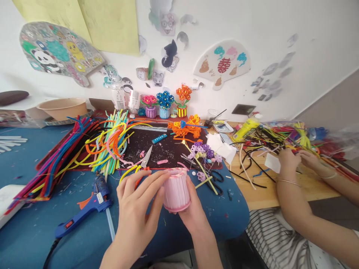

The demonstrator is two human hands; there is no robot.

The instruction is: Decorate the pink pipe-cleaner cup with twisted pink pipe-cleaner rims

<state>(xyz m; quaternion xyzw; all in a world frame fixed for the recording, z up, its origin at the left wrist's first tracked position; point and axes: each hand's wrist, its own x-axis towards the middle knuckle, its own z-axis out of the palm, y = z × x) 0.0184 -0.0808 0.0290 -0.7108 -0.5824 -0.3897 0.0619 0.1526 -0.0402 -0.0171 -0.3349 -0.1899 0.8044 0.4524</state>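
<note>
A small pale pink pot [176, 193], its wall made of upright fuzzy strips, is held over the front of the blue table. My right hand [196, 215] wraps its right side and underside. At the pot's upper left, my left hand [138, 205] pinches the twisted pink-and-white rim with its fingers and thumb. Scissors [146, 157] lie partly behind the left fingers. Purple pipe-cleaner flowers [206, 150] rest just beyond the pot, beside black-handled scissors [217, 181]. To the left lies a blue glue gun [97, 203] with a glue stick in it.
Bundles of coloured pipe cleaners [60, 158] cover the left side. Three finished flower pots [165, 106] line the wall. Orange pipe-cleaner flowers [186, 129] lie behind the purple ones. At right, a co-worker's hands [291, 160] work over a wooden table [259, 194].
</note>
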